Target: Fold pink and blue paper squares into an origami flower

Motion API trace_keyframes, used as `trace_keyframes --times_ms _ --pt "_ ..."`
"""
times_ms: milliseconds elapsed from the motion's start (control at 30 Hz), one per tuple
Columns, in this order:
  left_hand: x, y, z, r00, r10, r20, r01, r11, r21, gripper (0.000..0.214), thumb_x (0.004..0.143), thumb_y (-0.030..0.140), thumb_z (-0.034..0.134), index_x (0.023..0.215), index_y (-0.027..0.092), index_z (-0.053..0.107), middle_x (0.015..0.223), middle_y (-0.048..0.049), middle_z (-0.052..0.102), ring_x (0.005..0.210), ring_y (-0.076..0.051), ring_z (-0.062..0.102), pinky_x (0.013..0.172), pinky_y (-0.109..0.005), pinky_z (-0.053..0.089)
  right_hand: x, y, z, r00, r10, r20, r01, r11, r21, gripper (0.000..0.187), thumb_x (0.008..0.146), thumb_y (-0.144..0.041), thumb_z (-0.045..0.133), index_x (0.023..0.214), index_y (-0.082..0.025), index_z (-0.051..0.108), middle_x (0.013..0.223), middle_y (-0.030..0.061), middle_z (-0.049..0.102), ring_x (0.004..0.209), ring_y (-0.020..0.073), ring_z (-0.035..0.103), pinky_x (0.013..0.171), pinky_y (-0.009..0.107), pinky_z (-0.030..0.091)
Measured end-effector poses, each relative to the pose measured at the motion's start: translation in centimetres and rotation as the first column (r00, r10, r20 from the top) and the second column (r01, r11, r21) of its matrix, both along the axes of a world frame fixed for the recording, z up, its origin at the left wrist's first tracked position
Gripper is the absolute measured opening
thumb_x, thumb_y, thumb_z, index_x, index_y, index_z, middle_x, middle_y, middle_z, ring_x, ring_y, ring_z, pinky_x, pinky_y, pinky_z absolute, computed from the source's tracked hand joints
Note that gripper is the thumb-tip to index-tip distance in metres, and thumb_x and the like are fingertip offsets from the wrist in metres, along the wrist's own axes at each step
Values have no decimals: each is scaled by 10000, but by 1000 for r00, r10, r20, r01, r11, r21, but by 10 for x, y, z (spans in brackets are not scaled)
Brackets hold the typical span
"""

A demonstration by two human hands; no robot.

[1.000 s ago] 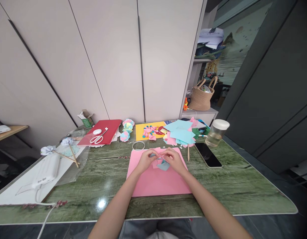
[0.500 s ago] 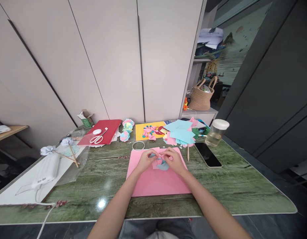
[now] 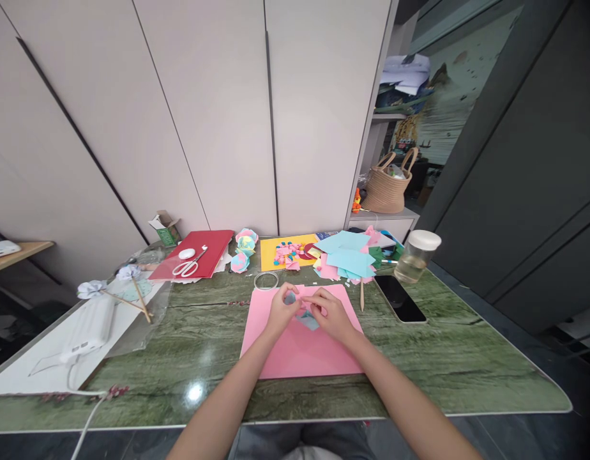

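Over the pink sheet [image 3: 304,354], both my hands are closed on a small pink and light-blue folded paper piece [image 3: 308,321]. My left hand [image 3: 281,313] pinches its left side, with a bit of blue showing between thumb and fingers. On the other side my right hand [image 3: 329,313] has thumb and forefinger pressed together at the pink upper part. The fingers cover much of the piece, so its exact shape is hidden. Just behind the sheet lies a roll of clear tape or a ring [image 3: 266,280]; I cannot tell which.
White scissors [image 3: 187,265] rest on a red folder [image 3: 213,249]. Paper balls [image 3: 242,255] stand beside a yellow sheet [image 3: 270,255] bearing small pink and blue pieces. Blue paper sheets [image 3: 347,252], a wooden stick [image 3: 362,297], a phone [image 3: 400,298] and a lidded jar [image 3: 418,257] are rightward.
Both hands have shifted slightly left with the paper piece, which has turned between the fingers. The pink sheet has slid a little to the left.
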State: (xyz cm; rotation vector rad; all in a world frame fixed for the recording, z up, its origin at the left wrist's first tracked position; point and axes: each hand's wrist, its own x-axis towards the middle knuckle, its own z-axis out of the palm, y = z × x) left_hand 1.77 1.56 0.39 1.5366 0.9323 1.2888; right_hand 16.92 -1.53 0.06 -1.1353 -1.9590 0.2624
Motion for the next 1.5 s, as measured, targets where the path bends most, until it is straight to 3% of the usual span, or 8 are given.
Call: trace_keyframes --times_ms 167,467,767,833,933,1033,1267,1500 --pt "1 -2 -1 999 -12 47 14 999 -32 174 619 135 509 777 186 458 771 26 436 572 -80 459 484 -184 404 -4 -3 0 995 -51 87 49 998 32 369 753 -57 428 1023 -246 593 774 28 526 708 149 473 652 271 345" --pt "-1 0 1 996 -47 80 50 998 -40 174 595 122 523 759 175 499 760 19 466 644 -98 477 562 -196 430 -8 -6 0 981 -133 144 125 990 59 360 747 -60 422 1006 -240 596 772 50 547 752 175 477 702 301 283" --pt "1 -8 7 997 -59 57 63 995 -74 191 600 129 540 786 170 524 785 4 484 623 -95 450 537 -188 408 11 9 1 971 -201 -129 189 977 -99 371 793 -173 383 1160 -188 436 736 24 537 668 155 483 670 286 359" --pt "1 -8 8 998 -48 51 52 996 -76 199 607 141 549 802 171 527 797 0 494 627 -98 450 538 -191 403 14 11 2 962 -178 -205 148 977 -155 294 820 -247 362 1084 -169 467 709 19 525 643 146 489 631 272 383" --pt "2 -7 7 999 -19 48 23 996 -80 204 616 153 551 816 176 518 786 4 495 619 -98 450 545 -197 402 8 11 2 956 -73 -283 4 972 -237 227 816 -331 381 814 -163 533 664 14 525 600 132 498 564 244 399" --pt "3 -6 5 999 1 44 3 996 -87 212 613 143 549 817 180 504 774 14 479 595 -87 442 537 -192 398 -1 10 0 943 19 -332 -126 945 -303 224 768 -345 460 639 -166 498 588 -8 501 544 115 476 509 220 383" --pt "5 -10 3 997 -73 33 77 988 -131 247 651 165 515 895 196 493 764 18 479 552 -87 463 472 -189 393 -4 8 -4 916 48 -398 -206 909 -363 131 705 -222 479 588 -169 450 557 -36 460 526 100 432 505 213 346" --pt "4 -6 0 986 -138 98 151 978 -141 272 672 152 477 939 195 503 776 7 515 686 -117 501 606 -214 416 -3 10 -5 913 7 -408 -177 908 -380 127 694 -221 483 582 -173 446 545 -40 459 516 103 410 494 219 319"
